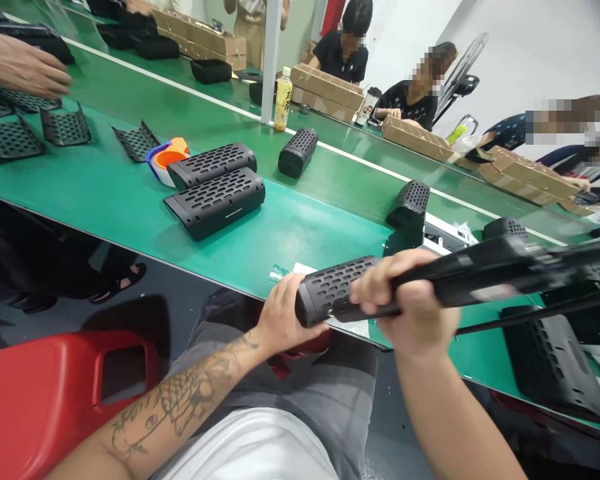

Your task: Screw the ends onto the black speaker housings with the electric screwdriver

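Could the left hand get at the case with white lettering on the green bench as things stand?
Probably not right away: the left hand is occupied, gripping another perforated case. Once freed, likely yes; nothing tall appears to stand between it and the lettered case.

One case (333, 287) is between the left hand (286, 315) and the right hand (417, 307), by the front of the table (310, 223). Two other cases (223, 200) lie to its left, and a bottle (283, 103) stands behind, beside a post (271, 63).
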### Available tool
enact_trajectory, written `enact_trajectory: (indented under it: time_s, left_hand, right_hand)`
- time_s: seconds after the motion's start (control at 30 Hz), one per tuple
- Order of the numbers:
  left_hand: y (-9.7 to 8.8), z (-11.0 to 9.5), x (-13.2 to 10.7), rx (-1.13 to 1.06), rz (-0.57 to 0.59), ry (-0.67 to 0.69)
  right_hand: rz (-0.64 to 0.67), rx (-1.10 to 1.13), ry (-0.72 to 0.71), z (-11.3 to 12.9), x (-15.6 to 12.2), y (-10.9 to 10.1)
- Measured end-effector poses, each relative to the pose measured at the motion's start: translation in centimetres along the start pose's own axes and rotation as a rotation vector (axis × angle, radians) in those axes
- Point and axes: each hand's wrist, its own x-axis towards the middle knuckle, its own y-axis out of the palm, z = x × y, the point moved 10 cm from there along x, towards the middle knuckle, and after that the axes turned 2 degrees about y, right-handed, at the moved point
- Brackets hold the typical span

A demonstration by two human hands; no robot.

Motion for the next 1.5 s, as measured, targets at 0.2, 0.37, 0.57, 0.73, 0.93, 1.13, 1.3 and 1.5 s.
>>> enact_trajectory:
  time_s: [0.2, 0.37, 0.57, 0.73, 0.93, 1.13, 1.3, 1.5]
  left_hand:
    - [2.0, -7.9, -8.8, 0.018, 0.037, 0.16]
    - [3.3, -12.4, -3.5, -0.08, 0.399, 0.636]
    - [4.4, -8.1, 9.4, 0.242, 0.798, 0.474]
    - [4.6, -5.8, 11.0, 0.394, 0.774, 0.299]
    - [3.9, -4.5, 10.5, 0.39, 0.777, 0.233]
    - [3.7, -4.4, 10.8, 0.377, 0.796, 0.227]
    - [3.6, -4.4, 10.8, 0.364, 0.776, 0.219]
    - [3.6, -4.4, 10.5, 0.365, 0.792, 0.22]
  right_hand:
    - [-0.618, -0.454, -0.337, 4.4, 2.1, -16.5]
    - [-0.651, -0.482, -0.369, 2.2, 2.1, -23.7]
    - [-0.549, -0.304, -0.281, 2.0, 0.3, -21.9]
    - [-0.518, -0.319, -0.327, 4.8, -1.0, -19.9]
    - [-0.575, -0.369, -0.387, 3.7, 0.9, -22.4]
    - [-0.473, -0.298, -0.32, 1.2, 1.3, -22.9]
    - [-0.567, -0.32, -0.213, 3.9, -0.9, -20.9]
    - [-0.273, -0.162, -0.125, 5.6, -2.7, -13.3]
